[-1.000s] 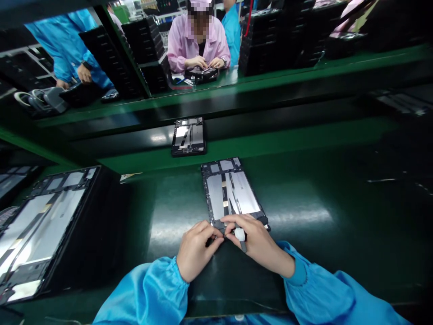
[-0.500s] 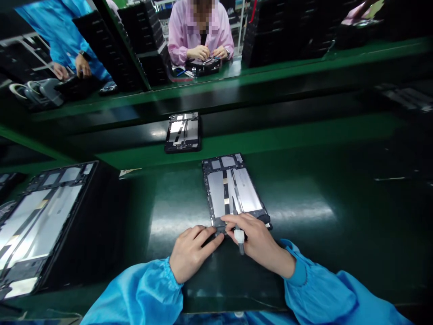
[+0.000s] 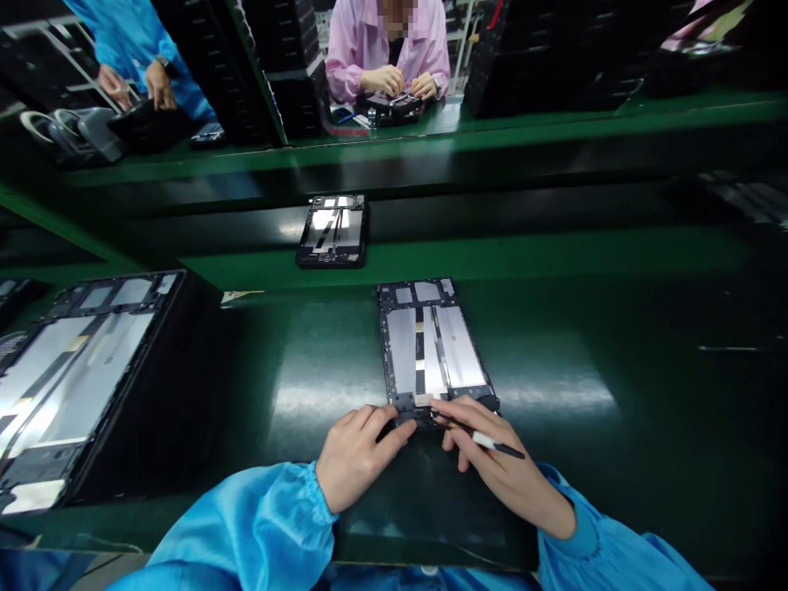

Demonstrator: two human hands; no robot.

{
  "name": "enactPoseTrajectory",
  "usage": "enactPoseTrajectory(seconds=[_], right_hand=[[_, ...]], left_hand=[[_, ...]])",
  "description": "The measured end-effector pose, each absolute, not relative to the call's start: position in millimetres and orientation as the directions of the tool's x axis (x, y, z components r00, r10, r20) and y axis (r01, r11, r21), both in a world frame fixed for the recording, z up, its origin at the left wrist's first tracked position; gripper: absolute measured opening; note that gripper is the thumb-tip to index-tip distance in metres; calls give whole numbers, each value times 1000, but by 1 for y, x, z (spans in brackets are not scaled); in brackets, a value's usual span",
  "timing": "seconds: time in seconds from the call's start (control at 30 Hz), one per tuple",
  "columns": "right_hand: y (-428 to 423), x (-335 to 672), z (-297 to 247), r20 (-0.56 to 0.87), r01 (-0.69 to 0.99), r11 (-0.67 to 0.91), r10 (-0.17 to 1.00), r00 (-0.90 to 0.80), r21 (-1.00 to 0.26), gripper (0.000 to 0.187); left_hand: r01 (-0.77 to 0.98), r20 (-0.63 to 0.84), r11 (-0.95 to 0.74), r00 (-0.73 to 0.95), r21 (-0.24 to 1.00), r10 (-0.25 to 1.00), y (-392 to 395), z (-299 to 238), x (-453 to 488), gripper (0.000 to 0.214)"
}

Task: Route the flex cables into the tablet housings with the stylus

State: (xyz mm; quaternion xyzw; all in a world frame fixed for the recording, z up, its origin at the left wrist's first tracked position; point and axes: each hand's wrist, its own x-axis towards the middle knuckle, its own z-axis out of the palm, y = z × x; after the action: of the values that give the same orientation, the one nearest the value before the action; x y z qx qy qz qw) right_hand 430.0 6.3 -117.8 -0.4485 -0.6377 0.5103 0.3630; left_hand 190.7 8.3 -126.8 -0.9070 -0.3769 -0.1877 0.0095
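Observation:
An opened tablet point(image 3: 452, 345), its silver inside and dark flat cables showing, lies on the green bench in front of me. My left hand point(image 3: 357, 451) rests at its near left corner, fingertips touching the frame and thumb spread apart along the near edge. Between the fingers of my right hand point(image 3: 486, 443) is a slim dark tool with a white band point(image 3: 484, 440), slanting down to the right. Its tip is at the tablet's near edge, partly hidden by my fingers. A small pale patch point(image 3: 423, 400) shows beside my right fingertips.
Another opened tablet point(image 3: 332, 234) lies farther back. At left, a tablet point(image 3: 80, 369) sits atop a tall black stack point(image 3: 166, 410). Across the bench, a person in pink point(image 3: 387, 66) and a person in blue point(image 3: 172, 49) work near black stacked trays point(image 3: 523, 66).
The tool in my right hand has swung from nearly upright to slanting right, and its tip has drawn back toward the tablet's near edge. My left hand stays at the corner.

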Motion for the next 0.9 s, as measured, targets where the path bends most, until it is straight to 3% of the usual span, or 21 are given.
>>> enactPoseTrajectory(seconds=[0.17,0.3,0.53,0.73,0.9], right_hand=[[6,422,-119,8,225,91,939,-345,-970,17],[10,428,-119,15,289,109,951,-309,-951,19],[10,441,-124,-54,327,11,980,-189,-945,24],[8,429,-119,27,217,104,942,-334,-971,21],[10,421,-116,28,220,124,919,-394,-968,19]], left_hand=[[687,328,-714,648,137,687,7,-129,189,29],[680,329,-719,653,141,682,7,-131,188,31],[674,324,-728,665,128,673,9,-133,182,33],[626,398,-760,661,175,636,10,-131,176,28],[635,411,-750,643,187,646,14,-132,177,25]])
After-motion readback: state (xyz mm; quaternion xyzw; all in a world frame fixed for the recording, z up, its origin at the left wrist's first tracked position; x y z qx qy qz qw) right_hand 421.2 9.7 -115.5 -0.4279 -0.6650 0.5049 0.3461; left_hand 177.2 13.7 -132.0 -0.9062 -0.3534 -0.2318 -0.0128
